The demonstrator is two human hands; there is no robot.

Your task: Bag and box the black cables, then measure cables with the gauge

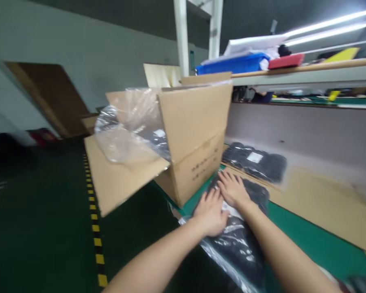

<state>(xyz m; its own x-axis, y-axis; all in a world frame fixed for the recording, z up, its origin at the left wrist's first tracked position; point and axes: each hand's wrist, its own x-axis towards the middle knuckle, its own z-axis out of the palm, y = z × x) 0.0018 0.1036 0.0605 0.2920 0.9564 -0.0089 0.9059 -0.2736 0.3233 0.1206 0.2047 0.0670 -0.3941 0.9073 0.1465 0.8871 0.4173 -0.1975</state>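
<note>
A clear plastic bag of black items [240, 244] lies on the green tabletop [289, 228], its near end reaching over the table's edge. My left hand [211, 213] presses on top of it with the fingers stretched out. Just beyond, my right hand [234, 190] rests flat on the same bag, fingers extended. A white label [230, 209] shows partly between the two hands. What the black items are, I cannot make out through the shiny plastic.
Beside the bag stands an open cardboard box [198, 134] lined with clear plastic [128, 134], one flap jutting over the floor. Another bagged black bundle [254, 160] sits behind on flat cardboard [326, 199]. Overhead, a shelf [308, 73] carries a blue bin [234, 64].
</note>
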